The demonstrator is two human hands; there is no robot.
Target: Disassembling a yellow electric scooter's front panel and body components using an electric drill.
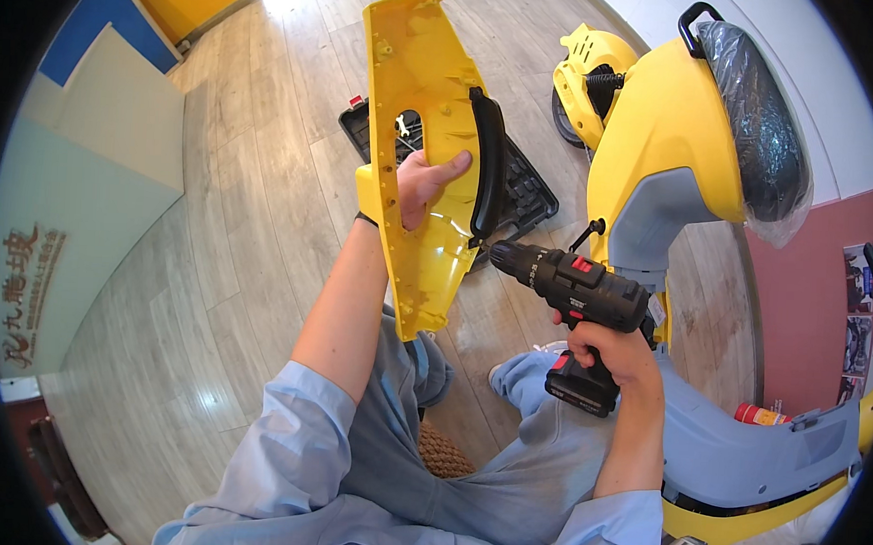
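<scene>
My left hand [428, 183] grips a yellow plastic body panel [421, 72] through an opening in it, the thumb lying on the panel's inner face. The panel stands tilted up in front of me, its ribbed inside toward the right. A curved black strip [486, 163] runs along the panel's right edge. In my right hand [616, 353] is a black cordless drill [592, 291], held by the handle with its battery below. The drill's chuck points left at the lower end of the black strip; whether its tip touches a screw there is too small to tell.
Behind the panel, an open black tool case [530, 194] lies on the wood floor. To the right stands a yellow and grey scooter [657, 136] with a plastic-wrapped seat [755, 111]. A red cylinder [761, 414] sits beyond it. A curved pale counter [99, 190] is at the left.
</scene>
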